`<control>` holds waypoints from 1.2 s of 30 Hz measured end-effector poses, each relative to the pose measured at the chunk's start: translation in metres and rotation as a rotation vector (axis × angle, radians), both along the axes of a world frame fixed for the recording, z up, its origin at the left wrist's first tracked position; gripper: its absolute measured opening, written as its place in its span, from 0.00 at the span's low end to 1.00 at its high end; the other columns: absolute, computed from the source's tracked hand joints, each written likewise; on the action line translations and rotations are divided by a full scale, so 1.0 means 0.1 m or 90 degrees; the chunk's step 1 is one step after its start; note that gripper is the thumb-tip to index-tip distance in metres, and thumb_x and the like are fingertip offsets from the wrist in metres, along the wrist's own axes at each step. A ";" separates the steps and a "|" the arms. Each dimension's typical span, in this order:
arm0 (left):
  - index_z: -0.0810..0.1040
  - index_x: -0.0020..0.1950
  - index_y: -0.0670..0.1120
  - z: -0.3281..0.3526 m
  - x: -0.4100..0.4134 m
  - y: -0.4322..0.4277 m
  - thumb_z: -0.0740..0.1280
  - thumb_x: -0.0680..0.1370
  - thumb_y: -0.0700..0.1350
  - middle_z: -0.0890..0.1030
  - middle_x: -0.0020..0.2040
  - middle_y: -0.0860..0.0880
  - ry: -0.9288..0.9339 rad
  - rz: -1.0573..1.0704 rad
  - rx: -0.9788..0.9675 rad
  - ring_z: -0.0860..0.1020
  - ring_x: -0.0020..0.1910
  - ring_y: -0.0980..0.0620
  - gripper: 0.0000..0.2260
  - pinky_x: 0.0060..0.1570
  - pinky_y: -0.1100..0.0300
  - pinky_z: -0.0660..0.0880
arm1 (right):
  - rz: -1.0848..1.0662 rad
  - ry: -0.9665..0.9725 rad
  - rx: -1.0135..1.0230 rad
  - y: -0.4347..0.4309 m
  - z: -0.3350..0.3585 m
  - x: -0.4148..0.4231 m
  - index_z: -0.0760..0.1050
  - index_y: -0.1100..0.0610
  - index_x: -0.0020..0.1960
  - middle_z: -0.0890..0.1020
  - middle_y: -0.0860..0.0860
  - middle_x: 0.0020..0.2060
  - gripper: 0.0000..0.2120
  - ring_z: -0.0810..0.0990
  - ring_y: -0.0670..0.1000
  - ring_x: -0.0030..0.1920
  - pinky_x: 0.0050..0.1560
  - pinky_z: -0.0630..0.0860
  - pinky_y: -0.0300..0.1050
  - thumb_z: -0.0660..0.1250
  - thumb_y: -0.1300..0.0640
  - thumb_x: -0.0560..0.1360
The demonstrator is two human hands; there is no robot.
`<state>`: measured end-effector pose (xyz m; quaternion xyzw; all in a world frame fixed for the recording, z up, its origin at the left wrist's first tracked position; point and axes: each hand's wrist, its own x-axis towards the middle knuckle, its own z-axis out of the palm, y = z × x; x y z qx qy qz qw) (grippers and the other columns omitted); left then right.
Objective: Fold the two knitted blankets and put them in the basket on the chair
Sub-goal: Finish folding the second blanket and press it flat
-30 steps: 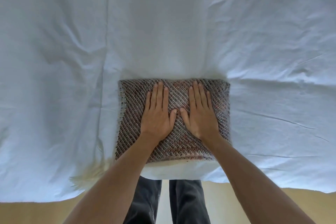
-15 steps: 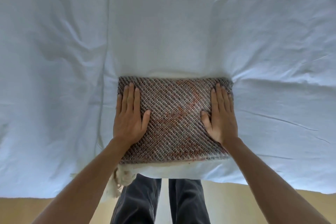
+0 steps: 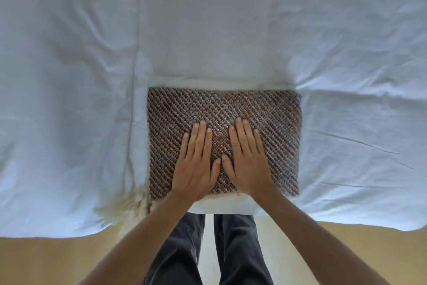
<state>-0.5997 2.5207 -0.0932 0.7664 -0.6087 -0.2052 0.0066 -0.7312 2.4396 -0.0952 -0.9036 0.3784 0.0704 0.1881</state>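
Observation:
A folded knitted blanket (image 3: pixel 272 123), brown-grey with diagonal ribbing and reddish patches, lies as a neat rectangle near the bed's front edge. A cream layer shows under its near and far edges, and a cream fringe (image 3: pixel 124 203) sticks out at its lower left corner. My left hand (image 3: pixel 196 162) and my right hand (image 3: pixel 247 160) press flat on the blanket's near middle, side by side, thumbs almost touching, fingers together and holding nothing. No basket or chair is in view.
A crumpled white sheet (image 3: pixel 92 76) covers the bed across the whole view. Its front edge hangs over a tan floor (image 3: pixel 57 261). My legs in dark trousers (image 3: pixel 208 250) stand against the bed's edge.
Both hands slid from the middle out to the blanket's left and right sides, then came back together at its near middle. The blanket has stayed in place.

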 end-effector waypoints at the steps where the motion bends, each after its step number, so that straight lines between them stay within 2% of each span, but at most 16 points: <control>1: 0.48 0.76 0.36 -0.11 -0.01 -0.02 0.47 0.80 0.53 0.49 0.77 0.37 -0.008 0.001 0.023 0.47 0.77 0.42 0.30 0.74 0.45 0.50 | 0.006 0.030 0.005 0.00 -0.13 0.01 0.50 0.64 0.75 0.53 0.61 0.75 0.30 0.48 0.58 0.76 0.74 0.51 0.57 0.49 0.47 0.79; 5: 0.48 0.76 0.36 -0.24 0.01 -0.11 0.46 0.80 0.52 0.49 0.77 0.37 -0.034 0.002 0.054 0.46 0.77 0.42 0.29 0.75 0.47 0.47 | 0.004 0.080 -0.003 -0.07 -0.26 0.07 0.47 0.65 0.75 0.51 0.61 0.75 0.31 0.46 0.57 0.76 0.74 0.48 0.56 0.48 0.48 0.79; 9: 0.48 0.77 0.36 0.11 0.10 0.01 0.48 0.80 0.53 0.47 0.78 0.38 -0.029 0.013 0.021 0.45 0.77 0.42 0.31 0.75 0.45 0.47 | -0.007 -0.006 -0.012 -0.10 0.09 -0.11 0.51 0.65 0.75 0.51 0.60 0.75 0.30 0.47 0.57 0.76 0.75 0.47 0.56 0.51 0.48 0.79; 12: 0.49 0.76 0.34 0.21 0.30 0.26 0.50 0.79 0.53 0.47 0.77 0.36 -0.030 0.112 0.005 0.46 0.77 0.41 0.31 0.75 0.45 0.47 | -0.102 -0.032 -0.033 -0.21 0.17 -0.47 0.53 0.67 0.74 0.53 0.63 0.75 0.31 0.49 0.59 0.76 0.74 0.48 0.58 0.52 0.49 0.79; 15: 0.50 0.76 0.34 0.05 0.38 0.40 0.47 0.80 0.54 0.49 0.77 0.36 -0.022 0.126 0.042 0.48 0.77 0.41 0.31 0.75 0.44 0.50 | -0.132 0.014 -0.014 -0.25 -0.01 -0.61 0.54 0.67 0.74 0.54 0.63 0.74 0.30 0.50 0.60 0.75 0.73 0.52 0.60 0.49 0.49 0.79; 19: 0.51 0.76 0.35 -0.07 0.39 0.30 0.48 0.80 0.54 0.52 0.77 0.37 0.003 0.148 0.052 0.49 0.77 0.41 0.31 0.75 0.45 0.50 | -0.150 0.036 0.012 -0.29 -0.15 -0.52 0.51 0.65 0.75 0.52 0.61 0.75 0.30 0.48 0.57 0.76 0.74 0.51 0.57 0.46 0.47 0.79; 22: 0.52 0.77 0.38 0.11 0.40 0.31 0.51 0.79 0.53 0.52 0.78 0.40 0.063 0.249 -0.004 0.50 0.77 0.45 0.30 0.75 0.49 0.49 | -0.199 -0.023 0.014 -0.28 0.06 -0.58 0.49 0.64 0.76 0.51 0.59 0.76 0.31 0.47 0.56 0.76 0.75 0.48 0.54 0.51 0.48 0.79; 25: 0.53 0.77 0.42 0.28 0.39 0.32 0.54 0.78 0.56 0.56 0.75 0.41 0.172 0.467 -0.051 0.56 0.74 0.44 0.32 0.73 0.48 0.55 | -0.426 -0.078 0.083 -0.19 0.24 -0.60 0.47 0.62 0.76 0.53 0.59 0.75 0.33 0.51 0.58 0.75 0.74 0.52 0.55 0.56 0.51 0.77; 28: 0.55 0.75 0.44 0.35 0.46 0.24 0.56 0.74 0.60 0.63 0.71 0.42 0.283 0.629 -0.001 0.61 0.70 0.44 0.35 0.69 0.45 0.61 | -0.608 -0.087 0.208 -0.19 0.35 -0.54 0.48 0.60 0.76 0.59 0.59 0.72 0.33 0.58 0.59 0.71 0.68 0.62 0.61 0.59 0.52 0.77; 31: 0.60 0.70 0.45 0.35 0.66 0.15 0.61 0.67 0.67 0.70 0.65 0.44 0.334 0.690 0.077 0.69 0.65 0.43 0.39 0.65 0.43 0.67 | -0.670 -0.055 0.259 -0.28 0.43 -0.46 0.53 0.57 0.74 0.66 0.57 0.66 0.34 0.66 0.58 0.64 0.62 0.68 0.61 0.63 0.51 0.73; 32: 0.61 0.69 0.45 0.34 0.73 0.12 0.64 0.66 0.66 0.72 0.62 0.45 0.362 0.718 0.105 0.72 0.63 0.44 0.39 0.64 0.44 0.69 | -0.696 -0.050 0.280 -0.34 0.45 -0.44 0.57 0.57 0.72 0.69 0.57 0.63 0.34 0.69 0.58 0.61 0.59 0.71 0.60 0.65 0.49 0.70; 34: 0.63 0.69 0.43 0.35 0.84 0.07 0.71 0.69 0.59 0.74 0.58 0.46 0.453 0.773 0.142 0.75 0.58 0.45 0.35 0.61 0.49 0.72 | -0.751 -0.048 0.335 -0.47 0.50 -0.42 0.64 0.59 0.67 0.74 0.56 0.56 0.35 0.75 0.57 0.54 0.53 0.76 0.57 0.68 0.47 0.64; 36: 0.67 0.69 0.42 0.37 0.91 0.07 0.72 0.72 0.53 0.76 0.58 0.46 0.567 0.797 0.172 0.76 0.54 0.47 0.31 0.57 0.54 0.73 | -0.786 -0.052 0.422 -0.59 0.55 -0.43 0.68 0.61 0.64 0.77 0.55 0.52 0.31 0.77 0.56 0.48 0.48 0.77 0.51 0.71 0.50 0.65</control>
